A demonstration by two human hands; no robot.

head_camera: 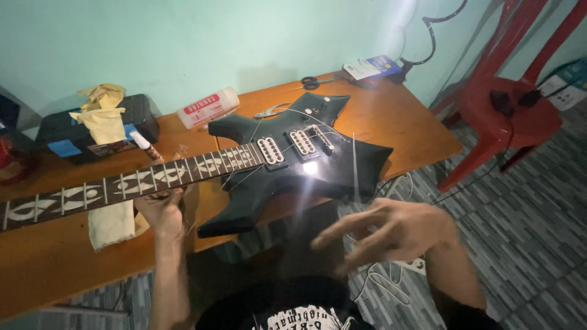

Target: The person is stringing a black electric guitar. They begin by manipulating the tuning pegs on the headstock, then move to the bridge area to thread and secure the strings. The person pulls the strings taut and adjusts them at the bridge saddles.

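A black pointed electric guitar (287,162) lies on a brown wooden table (391,116), its dark neck (122,186) with pale inlays running off to the left. My left hand (162,208) reaches up from below and grips the neck near where it joins the body. My right hand (385,232) hovers blurred below the guitar's lower right point, fingers spread, holding nothing I can make out. Loose thin strings (353,162) trail off the body.
A white cylindrical bottle (208,107) lies by the wall. A black case (98,128) with yellow cloth (101,110) sits at the left. Scissors (315,81) and a card pack (370,66) lie at the back. A red plastic chair (507,104) stands right. A cream cloth (110,223) hangs under the neck.
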